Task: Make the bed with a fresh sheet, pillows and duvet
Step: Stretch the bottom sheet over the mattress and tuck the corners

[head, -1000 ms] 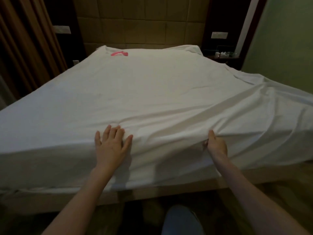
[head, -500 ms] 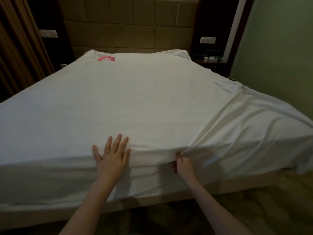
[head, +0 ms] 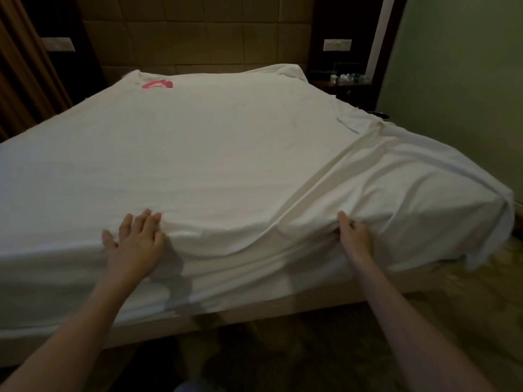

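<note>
A white sheet (head: 212,154) covers the whole mattress, with a pink mark (head: 157,84) near the far left corner. My left hand (head: 135,244) lies flat with spread fingers on the sheet at the bed's near edge. My right hand (head: 353,236) grips a fold of the sheet at the same edge, further right, thumb on top. A long crease runs from that hand up toward the far right side. The sheet's near right corner (head: 481,227) hangs loose and rumpled over the mattress. No pillows or duvet are in view.
The wooden bed base (head: 283,306) runs below the hanging sheet. A padded headboard (head: 198,38) stands at the back, brown curtains (head: 25,66) on the left, a dark nightstand (head: 348,86) with small items at the back right, a green wall (head: 458,80) on the right.
My right hand has shifted rightward along the near edge and lifted the gripped fold higher. A slack bulge has formed between my hands. My left hand has stayed pressing flat.
</note>
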Motion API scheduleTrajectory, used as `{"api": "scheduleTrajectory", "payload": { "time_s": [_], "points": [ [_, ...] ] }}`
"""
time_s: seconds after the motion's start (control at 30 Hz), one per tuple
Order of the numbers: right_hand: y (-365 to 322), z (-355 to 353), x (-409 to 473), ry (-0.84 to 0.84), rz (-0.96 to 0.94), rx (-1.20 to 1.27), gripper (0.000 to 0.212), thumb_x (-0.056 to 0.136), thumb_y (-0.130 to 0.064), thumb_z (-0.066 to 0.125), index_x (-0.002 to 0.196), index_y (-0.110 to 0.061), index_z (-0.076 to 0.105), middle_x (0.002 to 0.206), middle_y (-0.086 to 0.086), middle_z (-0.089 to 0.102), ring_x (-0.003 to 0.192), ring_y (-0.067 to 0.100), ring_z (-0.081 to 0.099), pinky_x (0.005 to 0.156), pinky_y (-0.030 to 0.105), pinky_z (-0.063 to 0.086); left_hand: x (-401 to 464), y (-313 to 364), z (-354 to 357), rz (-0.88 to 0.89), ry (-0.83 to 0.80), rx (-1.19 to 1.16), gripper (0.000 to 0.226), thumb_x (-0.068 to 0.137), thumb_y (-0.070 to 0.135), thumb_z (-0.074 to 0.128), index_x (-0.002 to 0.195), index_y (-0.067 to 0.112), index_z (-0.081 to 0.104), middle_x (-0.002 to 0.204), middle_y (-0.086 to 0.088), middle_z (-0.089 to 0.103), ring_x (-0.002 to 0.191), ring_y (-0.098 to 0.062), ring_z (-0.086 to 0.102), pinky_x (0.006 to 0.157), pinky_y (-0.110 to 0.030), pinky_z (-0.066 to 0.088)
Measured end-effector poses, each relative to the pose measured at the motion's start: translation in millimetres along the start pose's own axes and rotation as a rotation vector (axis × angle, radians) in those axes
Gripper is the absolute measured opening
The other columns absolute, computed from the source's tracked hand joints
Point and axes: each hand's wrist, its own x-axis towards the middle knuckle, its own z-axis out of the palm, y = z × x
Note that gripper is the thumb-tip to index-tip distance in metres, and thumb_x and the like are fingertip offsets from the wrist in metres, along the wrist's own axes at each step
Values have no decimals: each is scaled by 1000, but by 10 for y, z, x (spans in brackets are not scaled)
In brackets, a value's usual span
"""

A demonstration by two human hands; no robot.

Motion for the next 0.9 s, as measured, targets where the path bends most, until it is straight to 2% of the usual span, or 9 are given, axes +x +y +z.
{"api": "scheduleTrajectory", "payload": {
  "time_s": [0.2, 0.27, 0.37, 0.47, 0.53, 0.63, 0.7, 0.77, 0.9],
  "points": [
    [60, -308, -130, 26, -95, -205, 38, 99, -27, 43, 79, -8, 70, 87, 16, 68, 85, 31, 60, 66, 29, 35, -143, 374, 92, -70, 183, -191, 38, 99, 26, 38, 131, 8, 50, 148, -14, 35, 142, -34, 15, 110, -62, 8],
    [233, -399, -286, 9, -107, -248, 40, 100, -25, 44, 65, -15, 60, 72, 8, 61, 78, 27, 56, 64, 29, 31, -130, 667, 152, 78, 249, -233, 44, 93, 31, 38, 120, 3, 59, 138, -20, 47, 136, -42, 25, 104, -67, 17],
    [389, -374, -465, 18, -105, -159, 42, 101, -25, 44, 60, -20, 52, 63, -2, 53, 69, 20, 51, 62, 29, 30, -78, 1294, 225, 466, 201, -173, 59, 83, 40, 35, 117, 2, 63, 127, -22, 58, 126, -47, 44, 99, -66, 32],
    [400, -337, -392, -82, -45, -64, 44, 102, -25, 43, 60, -19, 53, 59, -3, 53, 59, 13, 49, 55, 28, 36, -155, 1998, 299, 695, -14, -104, 88, 74, 56, 7, 144, 14, 40, 154, -6, 30, 145, -30, 18, 117, -47, 14],
    [469, -383, -296, -177, 59, -26, 43, 102, -20, 41, 62, -15, 54, 57, -1, 53, 53, 10, 49, 48, 18, 37, -197, 2373, 444, 764, -100, -48, 87, 75, 58, -2, 151, 23, 21, 160, 5, 10, 148, -20, 0, 118, -41, 0],
    [674, -607, -10, -86, 145, -99, 37, 101, -27, 42, 75, -11, 62, 74, 7, 64, 72, 22, 60, 67, 30, 51, -262, 2653, 647, 828, -76, 8, 55, 99, 40, 27, 152, 25, 19, 161, 4, 8, 148, -20, 1, 117, -44, -3],
    [684, -847, 226, 70, 159, -136, 45, 98, -43, 43, 96, -5, 67, 97, 15, 69, 93, 32, 63, 84, 40, 51, -291, 2666, 718, 835, 3, -1, 52, 95, 30, 44, 146, 22, 36, 156, -2, 27, 145, -27, 21, 116, -50, 11],
    [551, -1056, 427, 152, 198, -152, 64, 94, -59, 37, 111, -2, 63, 110, 19, 66, 103, 34, 60, 88, 38, 47, -281, 2641, 808, 886, 71, 5, 54, 81, 29, 61, 134, 17, 54, 143, -9, 49, 132, -34, 45, 106, -55, 32],
    [299, -1167, 815, 121, 296, -191, 82, 90, -72, 27, 121, -4, 60, 120, 15, 61, 109, 34, 56, 92, 40, 43, -245, 2622, 821, 909, 91, 36, 55, 74, 31, 67, 127, 18, 60, 135, -8, 56, 123, -34, 54, 98, -55, 41]
  ]
}}
